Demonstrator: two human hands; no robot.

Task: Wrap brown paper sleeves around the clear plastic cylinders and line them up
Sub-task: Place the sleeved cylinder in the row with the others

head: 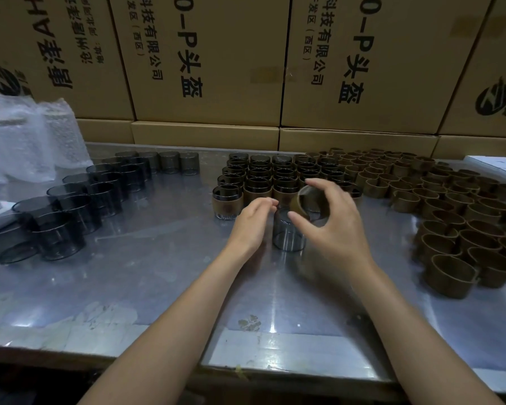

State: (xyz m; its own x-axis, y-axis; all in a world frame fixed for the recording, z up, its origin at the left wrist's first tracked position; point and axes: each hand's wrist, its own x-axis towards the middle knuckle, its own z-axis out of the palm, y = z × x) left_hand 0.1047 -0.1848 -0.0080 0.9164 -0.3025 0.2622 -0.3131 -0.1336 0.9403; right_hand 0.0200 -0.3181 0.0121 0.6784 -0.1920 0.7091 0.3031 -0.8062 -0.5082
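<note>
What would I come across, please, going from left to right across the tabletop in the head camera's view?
Bubble wrap → bare clear cylinders → sleeved cylinders in rows → left hand → the cylinder being wrapped → right hand holding a brown sleeve → loose brown sleeves.
</note>
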